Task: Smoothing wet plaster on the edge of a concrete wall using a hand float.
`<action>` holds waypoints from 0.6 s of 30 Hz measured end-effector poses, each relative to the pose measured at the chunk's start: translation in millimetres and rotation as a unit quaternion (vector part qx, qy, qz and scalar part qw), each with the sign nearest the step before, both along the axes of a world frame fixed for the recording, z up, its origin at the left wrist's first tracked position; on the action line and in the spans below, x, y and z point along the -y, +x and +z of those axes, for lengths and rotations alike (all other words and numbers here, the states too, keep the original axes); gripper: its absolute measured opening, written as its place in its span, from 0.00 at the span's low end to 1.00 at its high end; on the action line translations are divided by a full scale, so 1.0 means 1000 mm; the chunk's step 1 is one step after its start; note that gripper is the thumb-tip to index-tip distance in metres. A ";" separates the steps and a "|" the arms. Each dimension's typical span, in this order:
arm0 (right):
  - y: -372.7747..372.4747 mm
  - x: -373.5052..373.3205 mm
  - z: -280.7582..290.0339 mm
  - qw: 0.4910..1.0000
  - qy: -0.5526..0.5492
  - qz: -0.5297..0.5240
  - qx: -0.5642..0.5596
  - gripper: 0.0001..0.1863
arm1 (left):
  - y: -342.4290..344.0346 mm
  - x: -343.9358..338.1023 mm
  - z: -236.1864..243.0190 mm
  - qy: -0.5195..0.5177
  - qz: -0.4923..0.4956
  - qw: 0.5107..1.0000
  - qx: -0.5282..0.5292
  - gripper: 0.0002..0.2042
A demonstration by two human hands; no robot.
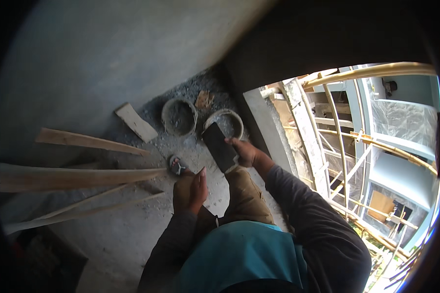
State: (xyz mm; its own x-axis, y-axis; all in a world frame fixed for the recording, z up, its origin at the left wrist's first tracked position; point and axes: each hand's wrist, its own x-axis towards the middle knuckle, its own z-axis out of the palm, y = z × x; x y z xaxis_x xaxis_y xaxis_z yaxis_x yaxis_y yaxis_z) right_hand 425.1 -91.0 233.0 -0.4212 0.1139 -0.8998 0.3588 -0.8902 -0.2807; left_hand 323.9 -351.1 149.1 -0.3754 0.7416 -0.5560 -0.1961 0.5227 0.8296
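My right hand (243, 152) grips a dark, flat, rectangular board (220, 147) by its right edge. The thumb lies on top, and no handle shows on the visible face. The board slants over my right knee and partly covers the near side of a round bucket (228, 121). My left hand (198, 191) is above my left leg, fingers held out straight, with nothing in it. Just left of that bucket stands another round bucket (179, 117) with grey material inside.
Long wooden planks (83, 177) reach in from the left. A short board (136, 123) and a brown scrap (205, 99) lie near the grey wall (117, 53). Rubble covers the corner floor. At right, past a ledge (269, 122), there is bamboo scaffolding (344, 161).
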 end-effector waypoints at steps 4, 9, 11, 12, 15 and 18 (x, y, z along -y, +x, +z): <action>-0.018 0.040 0.105 0.982 -0.017 -0.116 -0.150 0.28 | -0.029 -0.083 0.065 0.129 0.024 0.964 0.230 0.33; -0.042 0.034 0.222 0.970 0.179 -0.029 -0.160 0.36 | -0.076 -0.134 0.218 0.171 0.127 0.805 0.554 0.31; -0.037 0.021 0.233 0.953 0.265 0.018 -0.148 0.36 | -0.087 -0.146 0.243 0.190 0.071 0.799 0.566 0.32; -0.033 0.015 0.237 0.932 0.335 0.069 -0.123 0.36 | -0.087 -0.152 0.253 0.195 0.062 0.803 0.560 0.32; -0.020 0.004 0.273 0.890 0.432 0.112 -0.095 0.37 | -0.077 -0.163 0.291 0.231 0.059 0.815 0.528 0.36; 0.009 -0.012 0.264 0.764 0.630 0.110 -0.092 0.36 | -0.058 -0.182 0.314 0.253 0.045 0.824 0.505 0.36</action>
State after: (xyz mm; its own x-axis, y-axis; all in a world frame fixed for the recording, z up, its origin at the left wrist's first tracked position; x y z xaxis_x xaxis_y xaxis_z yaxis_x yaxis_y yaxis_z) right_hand 434.0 -79.5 496.8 -0.6609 0.7481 -0.0589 0.3125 0.2030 -0.9280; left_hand 265.5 -169.6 463.0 0.0231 0.9691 -0.2457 -0.9390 0.1054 0.3273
